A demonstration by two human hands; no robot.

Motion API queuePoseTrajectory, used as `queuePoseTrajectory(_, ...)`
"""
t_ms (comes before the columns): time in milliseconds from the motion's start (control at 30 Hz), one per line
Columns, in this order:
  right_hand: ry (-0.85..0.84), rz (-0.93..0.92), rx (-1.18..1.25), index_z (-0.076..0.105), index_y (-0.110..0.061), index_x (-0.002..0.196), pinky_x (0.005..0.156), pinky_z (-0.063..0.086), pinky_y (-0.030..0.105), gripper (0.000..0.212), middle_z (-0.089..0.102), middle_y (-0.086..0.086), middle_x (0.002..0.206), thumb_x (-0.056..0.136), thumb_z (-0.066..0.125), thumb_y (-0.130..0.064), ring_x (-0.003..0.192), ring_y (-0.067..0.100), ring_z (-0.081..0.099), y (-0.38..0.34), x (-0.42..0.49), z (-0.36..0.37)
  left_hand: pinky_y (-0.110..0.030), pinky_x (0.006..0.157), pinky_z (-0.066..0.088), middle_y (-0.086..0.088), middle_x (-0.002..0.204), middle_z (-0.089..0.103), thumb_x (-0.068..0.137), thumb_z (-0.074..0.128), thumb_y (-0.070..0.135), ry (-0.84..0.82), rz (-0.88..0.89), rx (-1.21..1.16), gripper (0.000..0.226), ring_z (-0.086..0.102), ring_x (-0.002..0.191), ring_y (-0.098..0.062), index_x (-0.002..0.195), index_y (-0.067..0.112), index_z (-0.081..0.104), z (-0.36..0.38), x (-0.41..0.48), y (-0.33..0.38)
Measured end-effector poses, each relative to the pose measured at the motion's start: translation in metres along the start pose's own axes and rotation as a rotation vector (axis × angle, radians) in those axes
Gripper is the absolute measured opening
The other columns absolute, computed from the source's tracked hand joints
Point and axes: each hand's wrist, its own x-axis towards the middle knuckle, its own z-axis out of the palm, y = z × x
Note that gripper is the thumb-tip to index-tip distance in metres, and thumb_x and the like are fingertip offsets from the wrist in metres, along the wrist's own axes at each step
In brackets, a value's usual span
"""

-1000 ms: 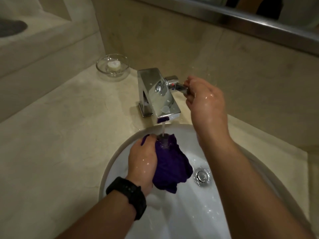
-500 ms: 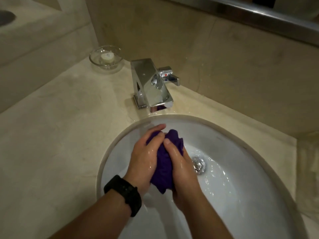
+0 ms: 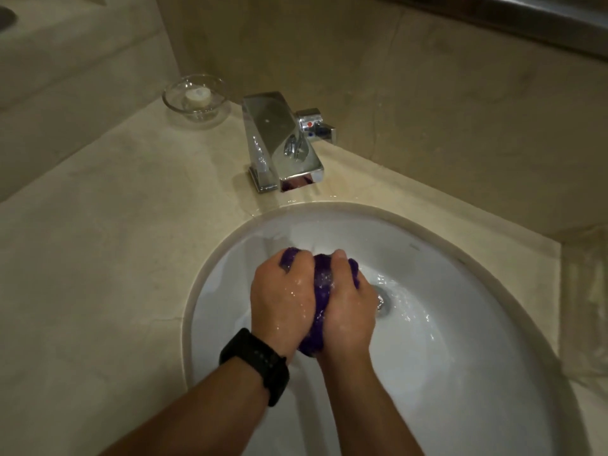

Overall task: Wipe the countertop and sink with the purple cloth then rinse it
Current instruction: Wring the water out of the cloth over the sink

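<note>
A black watch (image 3: 260, 363) sits on the left wrist. Over the white sink (image 3: 460, 357), the left hand (image 3: 283, 301) and right hand (image 3: 350, 311) press together, the fingers (image 3: 297, 260) of both curled tight round the bunched, wet purple cloth (image 3: 322, 281) between them. The drain (image 3: 383, 299) lies just right of the hands. Farther back on the beige table (image 3: 115, 241) stand a chrome faucet (image 3: 283, 143) and a glass dish (image 3: 196, 97).

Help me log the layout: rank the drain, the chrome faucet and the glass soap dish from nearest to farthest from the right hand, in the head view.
1. Drain: just right of the right hand, which grips the purple cloth.
2. Chrome faucet: farther back, on the countertop.
3. Glass soap dish: farthest, back left of the faucet.
</note>
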Motion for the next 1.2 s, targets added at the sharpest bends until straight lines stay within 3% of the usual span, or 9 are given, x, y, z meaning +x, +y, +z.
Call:
queuePoseTrajectory(167,-0.011,0.032,-0.044,0.067,-0.017,0.067,0.073,0.055,0.041,0.03,0.066,0.007,0.068,0.089,0.062,-0.036,0.072,0.032,0.065,0.01,0.004,-0.003,-0.024,0.047,0.042,-0.003,0.054,0.049,0.09,0.052,0.013,0.009,-0.066,-0.044,0.033,0.049,0.053,-0.014,0.057,0.011,0.052,-0.001,-0.001,-0.014)
queuePoseTrajectory(300,-0.064,0.152,0.037,0.073,-0.021,0.072,0.085,0.058,0.05,0.03,0.075,0.009,0.084,0.09,0.064,-0.044,0.086,0.032,0.072,0.005,-0.012,-0.019,-0.029,0.057,0.049,-0.004,0.068,0.064,0.092,0.058,0.022,-0.127,-0.099,-0.026,0.024,0.062,0.066,-0.019,0.071,0.01,0.06,-0.009,-0.016,-0.008)
queuePoseTrajectory(400,-0.109,0.251,0.2,0.078,-0.022,0.072,0.093,0.055,0.053,0.032,0.076,0.01,0.094,0.092,0.063,-0.041,0.097,0.033,0.071,-0.026,-0.034,-0.04,-0.035,0.072,0.058,-0.002,0.094,0.072,0.092,0.063,0.026,-0.21,-0.146,-0.084,0.009,0.07,0.088,-0.019,0.097,0.022,0.069,-0.019,-0.032,0.014)
queuePoseTrajectory(533,-0.155,0.079,0.069,0.078,-0.016,0.091,0.088,0.058,0.045,0.021,0.076,0.006,0.097,0.089,0.058,-0.009,0.097,0.027,0.071,-0.072,-0.059,-0.055,-0.042,0.091,0.054,-0.011,0.111,0.07,0.094,0.061,0.024,-0.347,-0.244,-0.231,0.026,0.068,0.099,-0.025,0.119,0.023,0.063,-0.026,-0.051,0.047)
queuePoseTrajectory(667,-0.163,-0.063,-0.016,0.076,-0.021,0.083,0.072,0.058,0.033,0.036,0.075,0.003,0.088,0.079,0.057,0.009,0.085,0.024,0.069,-0.12,-0.076,-0.065,-0.048,0.094,0.05,-0.011,0.122,0.067,0.077,0.069,0.033,-0.553,-0.355,-0.226,0.054,0.064,0.106,-0.027,0.129,0.021,0.058,-0.039,-0.066,0.085)
queuePoseTrajectory(800,-0.309,-0.276,-0.229,0.078,-0.03,0.08,0.079,0.057,0.033,0.036,0.076,-0.005,0.086,0.083,0.067,0.004,0.086,0.015,0.07,-0.168,-0.094,-0.079,-0.041,0.08,0.053,-0.012,0.116,0.07,0.065,0.065,0.011,-0.585,-0.201,-0.195,0.062,0.065,0.101,-0.03,0.126,0.019,0.06,-0.054,-0.083,0.125)
queuePoseTrajectory(900,-0.392,-0.44,-0.341,0.078,-0.034,0.081,0.089,0.057,0.036,0.033,0.077,-0.006,0.091,0.086,0.069,-0.003,0.093,0.014,0.071,-0.212,-0.113,-0.083,-0.042,0.08,0.053,-0.009,0.114,0.07,0.064,0.062,-0.002,-0.595,-0.086,-0.2,0.07,0.067,0.099,-0.03,0.128,0.025,0.057,-0.059,-0.099,0.143)
queuePoseTrajectory(1067,-0.511,-0.597,-0.226,0.076,-0.021,0.086,0.075,0.06,0.037,0.027,0.076,0.005,0.084,0.089,0.065,0.003,0.08,0.027,0.073,-0.279,-0.146,-0.082,-0.041,0.087,0.053,-0.013,0.126,0.064,0.067,0.081,0.009,-0.689,0.029,-0.206,0.075,0.064,0.113,-0.033,0.135,0.021,0.05,-0.058,-0.121,0.161)
queuePoseTrajectory(1200,-0.462,-0.654,-0.135,0.073,-0.014,0.086,0.067,0.055,0.024,0.029,0.072,-0.001,0.077,0.089,0.058,0.011,0.073,0.014,0.066,-0.315,-0.149,-0.081,-0.033,0.092,0.053,-0.003,0.127,0.063,0.065,0.075,0.004,-0.731,0.153,-0.054,0.08,0.061,0.117,-0.021,0.134,0.029,0.045,-0.055,-0.12,0.193)
